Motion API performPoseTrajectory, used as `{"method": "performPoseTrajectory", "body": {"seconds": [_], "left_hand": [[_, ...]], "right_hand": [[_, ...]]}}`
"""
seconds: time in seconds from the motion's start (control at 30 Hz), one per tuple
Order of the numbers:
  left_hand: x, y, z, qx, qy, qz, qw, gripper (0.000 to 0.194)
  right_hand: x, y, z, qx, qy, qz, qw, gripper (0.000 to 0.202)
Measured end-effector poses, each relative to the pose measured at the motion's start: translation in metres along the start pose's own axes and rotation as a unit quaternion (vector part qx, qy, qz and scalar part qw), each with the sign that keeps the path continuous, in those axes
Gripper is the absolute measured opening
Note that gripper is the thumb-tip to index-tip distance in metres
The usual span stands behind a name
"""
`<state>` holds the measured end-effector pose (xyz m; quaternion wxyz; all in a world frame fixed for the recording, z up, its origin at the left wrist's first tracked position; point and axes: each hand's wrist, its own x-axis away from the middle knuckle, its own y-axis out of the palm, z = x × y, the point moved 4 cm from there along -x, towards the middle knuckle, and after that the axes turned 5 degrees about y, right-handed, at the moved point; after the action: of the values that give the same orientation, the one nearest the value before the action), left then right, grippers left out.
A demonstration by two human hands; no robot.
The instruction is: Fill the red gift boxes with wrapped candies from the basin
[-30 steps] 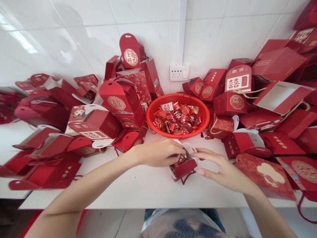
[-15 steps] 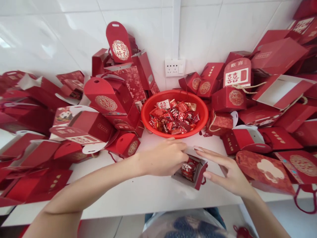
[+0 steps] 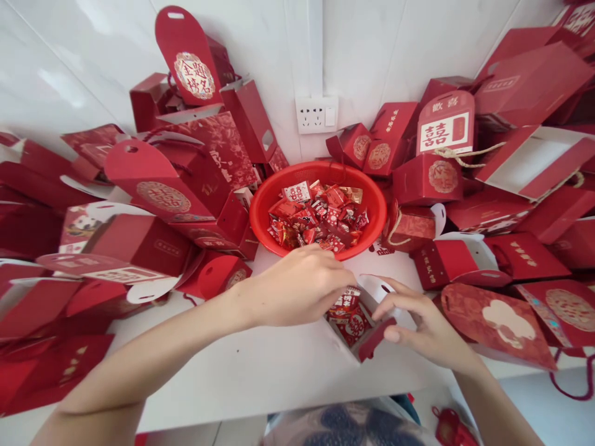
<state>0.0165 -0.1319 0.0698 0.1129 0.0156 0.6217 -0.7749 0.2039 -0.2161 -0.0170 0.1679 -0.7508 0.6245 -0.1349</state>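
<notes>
An open red box (image 3: 379,336) of wrapped packets (image 3: 356,326) is sitting between the left hand (image 3: 297,288), curled over its edge with any grip hidden, and the right hand (image 3: 425,325), touching its white flap (image 3: 370,288), fingers and thumb apart; beyond the left hand, a red basin (image 3: 382,214) is standing.

Prob packing rm: piled boxes (image 3: 427,192), candy basin (image 3: 380,217)

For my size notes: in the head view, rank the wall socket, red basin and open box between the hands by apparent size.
1. Red basin
2. Open box, partly covered
3. Wall socket
</notes>
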Motion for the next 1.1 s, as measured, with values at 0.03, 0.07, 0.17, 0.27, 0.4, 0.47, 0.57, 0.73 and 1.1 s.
{"method": "performPoseTrajectory", "body": {"seconds": [0.03, 0.07, 0.17, 0.27, 0.4, 0.47, 0.57, 0.73, 1.1], "left_hand": [[-0.005, 0.005, 0.002, -0.019, 0.018, -0.027, 0.999, 0.018], [-0.009, 0.011, 0.004, -0.032, 0.036, -0.055, 0.997, 0.017], [-0.024, 0.026, 0.008, -0.044, 0.077, -0.137, 0.987, 0.018], [-0.037, 0.036, 0.008, -0.068, 0.084, -0.182, 0.977, 0.023], [-0.046, 0.045, 0.007, -0.1, 0.064, -0.162, 0.98, 0.027], [-0.045, 0.05, 0.007, -0.115, 0.058, -0.138, 0.982, 0.023], [-0.036, 0.057, 0.008, -0.139, 0.051, -0.112, 0.982, 0.019], [-0.022, 0.057, 0.008, -0.142, 0.062, -0.088, 0.984, 0.025], [-0.026, 0.054, -0.004, -0.156, 0.039, -0.094, 0.983, 0.017]], "right_hand": [[-0.002, 0.001, 0.002, 0.005, 0.011, 0.004, 1.0, 0.041], [-0.003, 0.002, 0.004, 0.012, 0.022, 0.008, 1.0, 0.041], [-0.005, 0.004, 0.01, 0.013, 0.037, -0.009, 0.999, 0.041], [-0.005, 0.003, 0.012, -0.012, 0.032, -0.031, 0.999, 0.046], [-0.006, -0.004, 0.006, -0.019, 0.03, -0.021, 0.999, 0.039], [-0.006, -0.006, 0.001, -0.024, 0.006, -0.013, 1.0, 0.03], [-0.005, -0.005, -0.002, -0.02, -0.013, -0.011, 1.0, 0.025], [-0.002, -0.005, 0.002, 0.003, -0.01, 0.008, 1.0, 0.029], [-0.004, -0.006, 0.004, 0.023, -0.031, 0.046, 0.998, 0.031]]}}
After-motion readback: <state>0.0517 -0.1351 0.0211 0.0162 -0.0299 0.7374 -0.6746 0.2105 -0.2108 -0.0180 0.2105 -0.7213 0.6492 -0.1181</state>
